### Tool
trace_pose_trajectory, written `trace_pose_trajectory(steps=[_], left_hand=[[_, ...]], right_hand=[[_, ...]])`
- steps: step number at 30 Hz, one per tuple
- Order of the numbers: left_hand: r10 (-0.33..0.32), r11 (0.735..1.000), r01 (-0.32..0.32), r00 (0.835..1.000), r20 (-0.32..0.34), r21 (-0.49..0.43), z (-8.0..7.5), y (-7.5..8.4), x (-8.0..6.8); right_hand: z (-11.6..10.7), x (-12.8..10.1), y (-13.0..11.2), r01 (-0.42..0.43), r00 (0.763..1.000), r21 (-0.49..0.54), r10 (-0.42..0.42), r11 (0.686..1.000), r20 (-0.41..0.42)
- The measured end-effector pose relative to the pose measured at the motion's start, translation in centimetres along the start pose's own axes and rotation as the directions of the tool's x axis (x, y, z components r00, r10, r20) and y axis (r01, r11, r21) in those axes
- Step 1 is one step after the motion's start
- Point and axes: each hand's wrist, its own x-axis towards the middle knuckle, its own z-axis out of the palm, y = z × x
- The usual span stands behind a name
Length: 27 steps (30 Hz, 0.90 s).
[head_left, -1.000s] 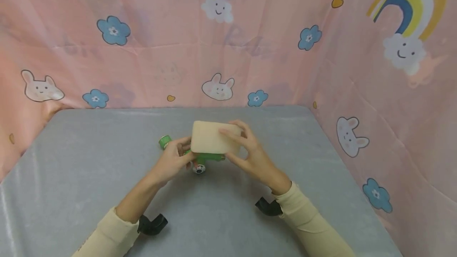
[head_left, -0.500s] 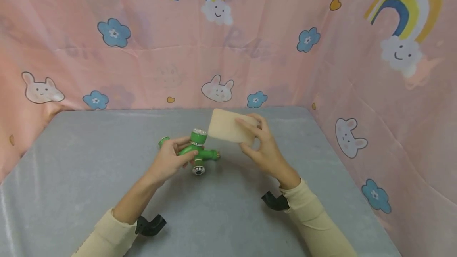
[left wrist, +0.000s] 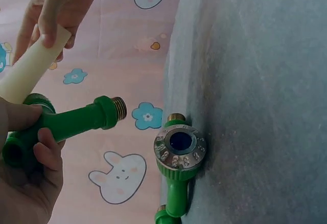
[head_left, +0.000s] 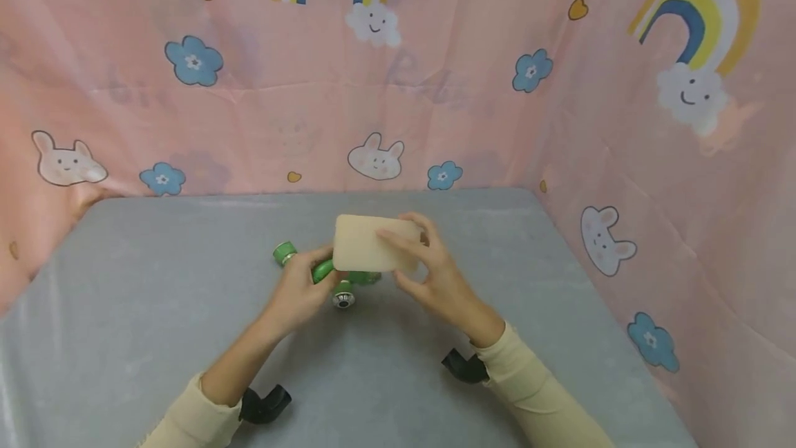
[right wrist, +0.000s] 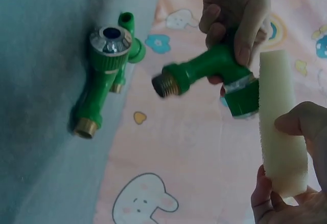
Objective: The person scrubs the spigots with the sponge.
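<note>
Two green taps show: one lies on the grey surface [head_left: 155, 337], the spare tap [left wrist: 179, 155]; the left hand [head_left: 298, 289] grips the other tap [right wrist: 209, 68] above it. Rightward, the right hand [head_left: 435, 278] pinches a sponge [head_left: 367, 244] against that tap's top.

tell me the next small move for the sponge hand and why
Probably rub the sponge across the knob end of the held green tap: the right hand presses it there, while the left hand grips the tap above the table.
</note>
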Motion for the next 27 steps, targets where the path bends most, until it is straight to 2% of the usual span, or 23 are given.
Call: trace_pose_trajectory(steps=[5,9,18,23,27], left_hand=[[-0.029,0.999,0.030,0.998,-0.048,0.012,-0.3,0.1,-0.2],[-0.036,0.999,0.038,0.997,-0.062,0.027,-0.7,0.1,-0.1],[-0.068,0.993,0.075,0.994,-0.084,0.091,-1.2,-0.2,0.1],[-0.068,0.992,0.073,0.996,-0.052,0.101,-0.8,-0.2,-0.1],[-0.029,0.996,0.033,0.998,-0.053,0.078,-0.7,-0.1,-0.2]], right_hand=[[-0.7,0.1,0.4,-0.052,0.999,-0.051,0.051,0.997,-0.018],[-1.4,0.2,0.8,-0.080,0.997,-0.071,0.079,0.994,-0.028],[-2.1,0.3,1.1,-0.071,0.997,-0.018,0.070,0.997,-0.028],[-1.1,0.1,0.4,-0.017,0.999,0.012,0.017,1.000,0.037],[-0.4,0.1,0.1,-0.050,0.995,0.003,0.050,0.999,0.083]])
